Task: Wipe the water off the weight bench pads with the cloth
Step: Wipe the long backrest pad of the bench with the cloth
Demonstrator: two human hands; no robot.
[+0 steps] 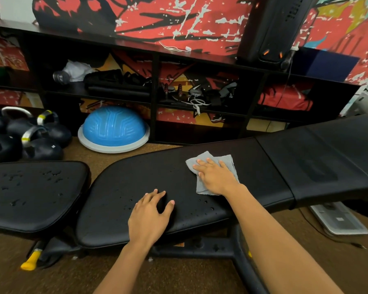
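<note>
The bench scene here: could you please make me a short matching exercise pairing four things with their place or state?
Things:
1. cloth
2. left hand
3. seat pad
4. dome

Places or states:
A. on the floor by the shelves
B. under the right hand
C. beaded with water, no hand on it
D. resting flat on the long pad's near edge

Pairs: 1-B, 2-D, 3-C, 4-A
</note>
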